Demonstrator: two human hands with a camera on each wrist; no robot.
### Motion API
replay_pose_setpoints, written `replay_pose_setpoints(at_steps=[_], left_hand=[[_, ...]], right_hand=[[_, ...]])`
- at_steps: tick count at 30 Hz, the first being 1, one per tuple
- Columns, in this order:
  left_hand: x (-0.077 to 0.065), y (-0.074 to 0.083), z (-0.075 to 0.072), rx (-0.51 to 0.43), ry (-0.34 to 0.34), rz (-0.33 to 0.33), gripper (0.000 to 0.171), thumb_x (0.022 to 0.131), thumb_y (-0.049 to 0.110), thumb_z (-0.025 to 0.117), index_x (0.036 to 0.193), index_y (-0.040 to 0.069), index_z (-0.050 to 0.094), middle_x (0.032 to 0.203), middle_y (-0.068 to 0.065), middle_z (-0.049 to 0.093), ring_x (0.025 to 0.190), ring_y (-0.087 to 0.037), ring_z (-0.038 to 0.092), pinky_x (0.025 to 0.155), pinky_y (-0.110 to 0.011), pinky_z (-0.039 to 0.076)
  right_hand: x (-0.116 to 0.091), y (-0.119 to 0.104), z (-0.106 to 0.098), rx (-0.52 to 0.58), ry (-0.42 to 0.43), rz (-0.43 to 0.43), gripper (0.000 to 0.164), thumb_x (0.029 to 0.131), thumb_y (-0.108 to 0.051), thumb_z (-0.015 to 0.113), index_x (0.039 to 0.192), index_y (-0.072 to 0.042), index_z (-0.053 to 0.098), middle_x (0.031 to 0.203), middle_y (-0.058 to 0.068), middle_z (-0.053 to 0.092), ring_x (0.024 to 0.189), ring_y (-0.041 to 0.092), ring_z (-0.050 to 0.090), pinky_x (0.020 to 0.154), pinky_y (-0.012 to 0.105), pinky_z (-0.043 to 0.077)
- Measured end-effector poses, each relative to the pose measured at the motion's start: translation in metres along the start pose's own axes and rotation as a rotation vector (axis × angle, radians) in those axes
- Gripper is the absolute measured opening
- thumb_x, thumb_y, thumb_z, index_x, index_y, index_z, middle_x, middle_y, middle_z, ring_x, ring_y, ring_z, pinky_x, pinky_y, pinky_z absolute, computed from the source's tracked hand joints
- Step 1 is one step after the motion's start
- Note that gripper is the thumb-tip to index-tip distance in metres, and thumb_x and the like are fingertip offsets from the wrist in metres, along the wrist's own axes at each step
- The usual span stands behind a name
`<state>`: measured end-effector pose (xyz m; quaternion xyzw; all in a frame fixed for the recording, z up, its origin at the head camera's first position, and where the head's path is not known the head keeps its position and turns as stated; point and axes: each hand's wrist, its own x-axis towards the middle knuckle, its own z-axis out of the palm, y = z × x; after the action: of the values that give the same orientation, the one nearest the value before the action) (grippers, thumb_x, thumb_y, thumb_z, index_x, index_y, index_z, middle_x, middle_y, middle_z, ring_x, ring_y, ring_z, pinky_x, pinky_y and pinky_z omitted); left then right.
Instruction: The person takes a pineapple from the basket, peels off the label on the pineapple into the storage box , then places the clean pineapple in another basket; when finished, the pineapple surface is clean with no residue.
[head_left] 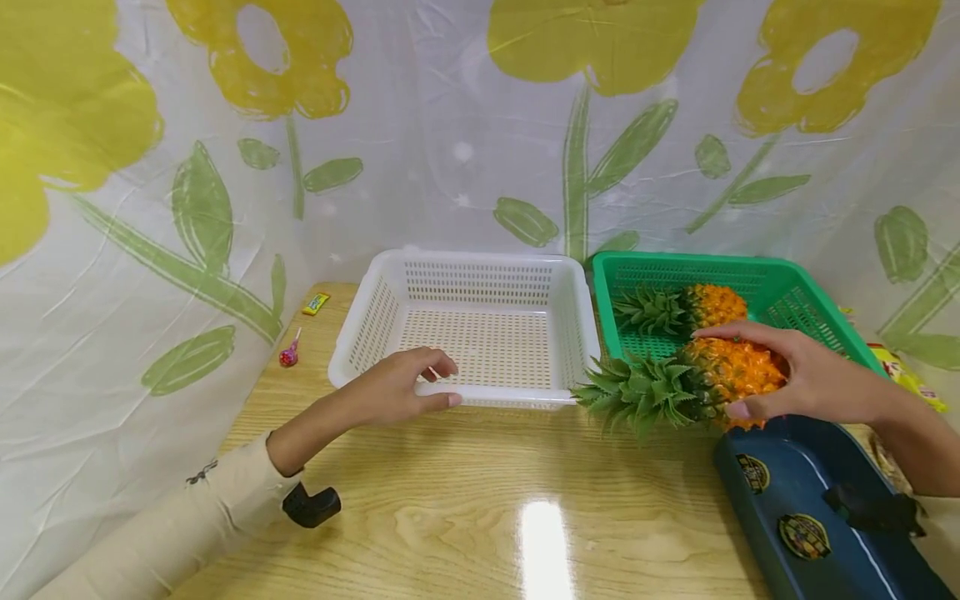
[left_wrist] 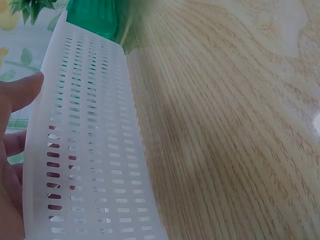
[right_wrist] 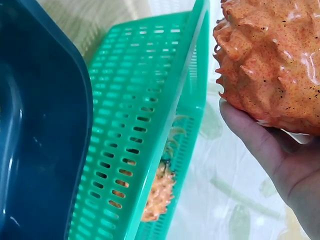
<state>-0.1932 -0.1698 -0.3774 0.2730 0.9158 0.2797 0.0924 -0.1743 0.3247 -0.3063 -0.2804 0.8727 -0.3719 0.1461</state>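
Note:
My right hand grips an orange pineapple by its body, thumb on the near side and fingers over the top. Its green leafy crown points left, overlapping the white basket's corner in the head view. The right wrist view shows the held pineapple raised beside the green basket. A second pineapple lies inside that basket. At the front rim of the white basket is my left hand, fingers relaxed over the inside and thumb stretched along the rim. In the left wrist view its fingers show partly behind the wall.
A dark blue tray with round stickers stands at the front right, close to the green basket. A wrapped lollipop and a small yellow packet lie on the table's left. A yellow bag sits at the far right. Flowered cloth hangs behind.

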Motion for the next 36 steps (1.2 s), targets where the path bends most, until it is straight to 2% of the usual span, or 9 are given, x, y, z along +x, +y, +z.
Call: replay_pose_setpoints(at_steps=[3,6,10,13,17,22,26,30,36], left_hand=[[0.0,0.0,0.0,-0.001,-0.008,-0.002,0.044,0.093,0.041,0.071,0.123,0.01,0.064,0.122,-0.005,0.067,0.107,-0.02,0.064,0.093,-0.04,0.052],[0.0,0.002,-0.001,-0.005,-0.009,-0.004,0.038,0.093,0.04,0.071,0.119,0.013,0.066,0.118,0.0,0.067,0.106,-0.019,0.065,0.093,-0.039,0.052],[-0.001,0.004,-0.001,-0.006,-0.009,-0.001,0.027,0.093,0.039,0.071,0.11,0.019,0.067,0.11,0.006,0.069,0.104,-0.016,0.065,0.092,-0.038,0.052],[-0.001,0.005,-0.001,-0.006,-0.012,0.001,0.023,0.093,0.039,0.071,0.106,0.022,0.068,0.105,0.008,0.069,0.102,-0.015,0.064,0.091,-0.038,0.051],[-0.001,0.005,-0.001,0.004,-0.012,0.001,0.024,0.093,0.041,0.071,0.107,0.022,0.068,0.102,0.008,0.069,0.101,-0.015,0.064,0.092,-0.039,0.051],[-0.002,0.004,0.0,0.022,-0.015,-0.004,0.026,0.094,0.041,0.069,0.109,0.021,0.069,0.102,0.007,0.07,0.103,-0.017,0.065,0.092,-0.042,0.052],[-0.001,0.004,0.001,0.024,-0.019,-0.006,0.025,0.094,0.042,0.069,0.109,0.021,0.069,0.102,0.007,0.07,0.102,-0.016,0.065,0.092,-0.042,0.052],[-0.001,0.003,0.001,0.028,-0.021,-0.002,0.025,0.094,0.042,0.069,0.108,0.022,0.069,0.101,0.008,0.07,0.102,-0.016,0.065,0.092,-0.042,0.052],[0.0,0.003,0.0,0.023,-0.017,0.011,0.022,0.094,0.042,0.069,0.105,0.023,0.069,0.099,0.009,0.071,0.099,-0.014,0.065,0.091,-0.041,0.052]], right_hand=[[0.004,0.003,-0.004,-0.042,0.005,0.009,0.077,0.089,-0.007,0.073,0.155,-0.023,0.036,0.111,-0.005,0.065,0.065,0.018,0.066,0.062,0.033,0.054],[0.008,0.006,-0.008,-0.064,0.002,0.014,0.076,0.09,-0.009,0.073,0.155,-0.024,0.036,0.096,0.001,0.065,0.064,0.017,0.066,0.059,0.033,0.054],[0.013,0.009,-0.013,-0.135,0.035,0.016,0.075,0.089,-0.012,0.075,0.153,-0.028,0.039,0.113,-0.004,0.061,0.074,0.014,0.065,0.062,0.031,0.053],[0.017,0.011,-0.017,-0.154,0.049,0.015,0.075,0.088,-0.012,0.075,0.152,-0.027,0.041,0.115,-0.002,0.061,0.077,0.014,0.064,0.062,0.031,0.052],[0.021,0.017,-0.025,-0.134,0.026,0.01,0.074,0.089,-0.01,0.073,0.153,-0.025,0.04,0.104,0.003,0.064,0.068,0.017,0.061,0.057,0.032,0.049],[0.026,0.026,-0.033,-0.16,0.046,0.01,0.072,0.088,-0.01,0.074,0.152,-0.022,0.043,0.108,0.0,0.062,0.071,0.017,0.062,0.06,0.031,0.05],[0.03,0.034,-0.042,-0.156,0.044,0.03,0.071,0.088,-0.01,0.073,0.151,-0.019,0.043,0.112,0.0,0.06,0.08,0.017,0.063,0.065,0.031,0.052],[0.032,0.041,-0.05,-0.181,0.034,0.077,0.07,0.089,-0.014,0.073,0.152,-0.023,0.043,0.134,-0.003,0.05,0.094,0.008,0.062,0.071,0.03,0.052],[0.035,0.049,-0.061,-0.133,-0.014,0.153,0.068,0.094,-0.016,0.069,0.154,-0.022,0.038,0.148,0.013,0.039,0.097,0.012,0.063,0.07,0.035,0.054]])
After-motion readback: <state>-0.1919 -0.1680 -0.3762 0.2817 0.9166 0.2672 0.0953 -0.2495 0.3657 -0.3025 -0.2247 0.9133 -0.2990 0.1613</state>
